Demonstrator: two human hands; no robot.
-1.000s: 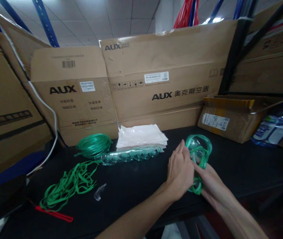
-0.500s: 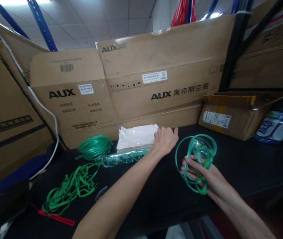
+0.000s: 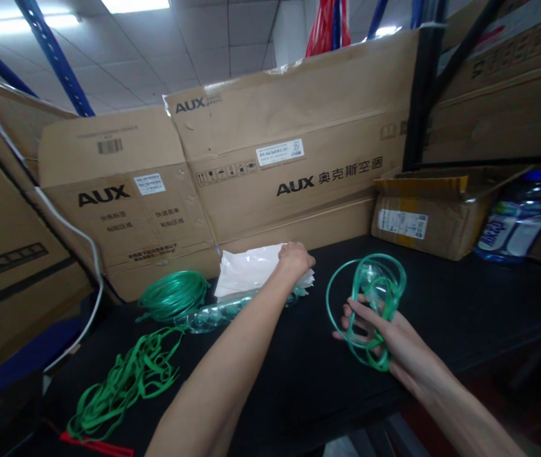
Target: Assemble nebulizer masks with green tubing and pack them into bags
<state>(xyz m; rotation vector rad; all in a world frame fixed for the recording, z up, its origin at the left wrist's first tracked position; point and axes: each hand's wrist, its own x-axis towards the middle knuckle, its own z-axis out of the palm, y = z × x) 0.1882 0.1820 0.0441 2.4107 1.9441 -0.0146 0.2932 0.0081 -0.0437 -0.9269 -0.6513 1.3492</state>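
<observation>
The right hand's (image 3: 389,327) grip is clamped on a looped bundle of translucent green tubing (image 3: 386,289), over the black counter (image 3: 465,304) at four o'clock from the left hand (image 3: 297,257). The left hand touches the three-o'clock end of the flat stack of white packets (image 3: 246,270); whether its grip is clamped, I cannot tell. Flat green straps (image 3: 130,377) lie at eight o'clock.

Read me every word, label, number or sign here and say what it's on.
"AUX": smaller AUX carton.
"AUX": large carton, upper left.
"AUX 奥克斯空调": large carton, lower right.
Arrow, glass and umbrella symbols: large carton.
Too small or blurred to read: other carton print, white stickers, bottle label.
</observation>
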